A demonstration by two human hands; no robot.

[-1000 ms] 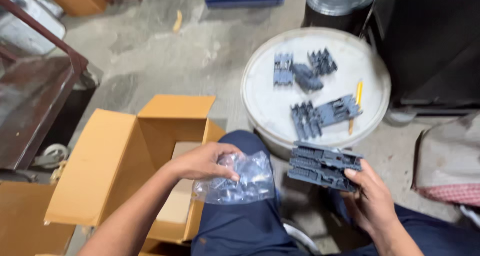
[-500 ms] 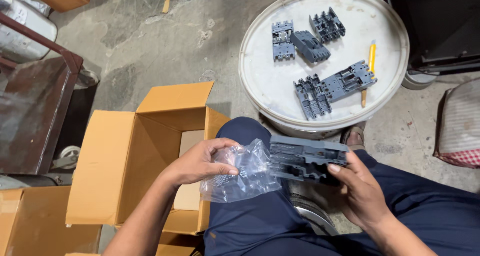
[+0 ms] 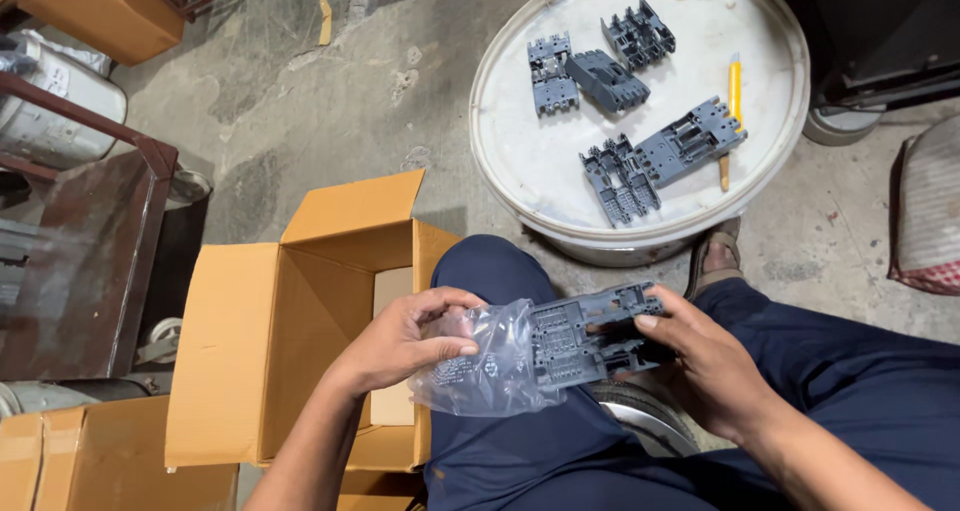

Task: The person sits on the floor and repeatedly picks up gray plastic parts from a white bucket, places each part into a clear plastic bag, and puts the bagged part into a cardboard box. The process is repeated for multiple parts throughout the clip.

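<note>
My left hand (image 3: pixel 405 338) grips a clear plastic bag (image 3: pixel 485 366) over my lap. My right hand (image 3: pixel 705 361) holds a grey moulded plastic part (image 3: pixel 590 333) by its right end. The part's left end sits inside the bag's mouth. Both hands are above my dark blue trousers, just right of an open cardboard box (image 3: pixel 290 321).
A round white drum lid (image 3: pixel 520 151) in front of my knees carries several more grey plastic parts (image 3: pixel 660 156) and a yellow utility knife (image 3: pixel 735 86). Brown metal furniture (image 3: pixel 70 251) stands at left, more cardboard boxes (image 3: pixel 100 461) at lower left, a sack (image 3: pixel 925 221) at right.
The camera has tilted closer. My right hand has brought the grey part left across my lap into the bag's mouth, where my left hand holds the bag.
</note>
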